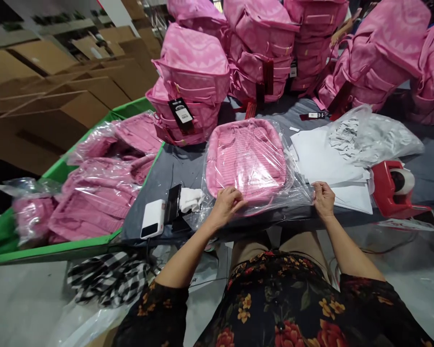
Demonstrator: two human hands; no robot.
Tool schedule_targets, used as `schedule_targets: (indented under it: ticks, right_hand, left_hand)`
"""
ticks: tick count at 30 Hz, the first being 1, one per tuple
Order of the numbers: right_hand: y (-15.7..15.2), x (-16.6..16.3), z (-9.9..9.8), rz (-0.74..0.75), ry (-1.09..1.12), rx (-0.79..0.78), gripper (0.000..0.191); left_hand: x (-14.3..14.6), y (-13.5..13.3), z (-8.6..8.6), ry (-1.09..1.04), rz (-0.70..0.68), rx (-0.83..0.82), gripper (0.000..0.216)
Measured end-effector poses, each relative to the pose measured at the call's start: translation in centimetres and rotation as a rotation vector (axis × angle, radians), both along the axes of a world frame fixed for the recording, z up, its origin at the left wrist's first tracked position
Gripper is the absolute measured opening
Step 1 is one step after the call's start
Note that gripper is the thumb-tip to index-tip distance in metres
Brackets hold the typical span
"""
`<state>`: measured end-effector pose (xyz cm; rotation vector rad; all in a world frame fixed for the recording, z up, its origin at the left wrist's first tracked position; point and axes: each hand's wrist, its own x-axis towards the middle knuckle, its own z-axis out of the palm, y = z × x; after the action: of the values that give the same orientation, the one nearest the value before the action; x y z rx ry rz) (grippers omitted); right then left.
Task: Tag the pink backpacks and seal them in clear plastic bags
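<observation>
A pink backpack (246,159) lies flat on the table inside a clear plastic bag (292,195), its ribbed back panel facing up. My left hand (227,205) rests at the near edge of the bagged backpack with fingers curled on the plastic; whether they pinch it is hard to see. At the bag's near right corner, my right hand (323,198) is closed in a pinch on the plastic. The plastic stretches between the backpack and that hand.
Stacked pink backpacks (191,86) with tags line the back. A green-rimmed bin (50,250) of bagged backpacks stands left. White power bank (152,219), white paper sheets (314,154), a plastic bag of small packets (376,135) and a red tape dispenser (385,190) lie around.
</observation>
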<state>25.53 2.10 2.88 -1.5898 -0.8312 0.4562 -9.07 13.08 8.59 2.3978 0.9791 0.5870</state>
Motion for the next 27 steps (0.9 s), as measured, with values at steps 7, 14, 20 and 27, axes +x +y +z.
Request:
schedule_targets:
  ticks: [7,14,20,27]
  right_hand:
    - [0.2,0.3,-0.5,0.026,0.067,-0.017,0.06]
    - [-2.3,1.8,1.5,0.021,0.079,-0.095,0.064]
    - [-12.8,9.6,7.6,-0.511,-0.466,-0.147,0.033]
    - [-15.7,16.4,8.7,-0.703,-0.262,-0.478,0.016]
  left_hand:
    - [0.9,3.8,0.1,-0.035,-0.13,-0.603,0.047]
    - [1.3,4.8,0.2,-0.052,-0.31,-0.556,0.045]
    - [1.2,4.3,-0.1,-0.105,-0.263,-0.664,0.045]
    - [1.2,4.2,0.6,-0.116,-0.264,-0.66,0.049]
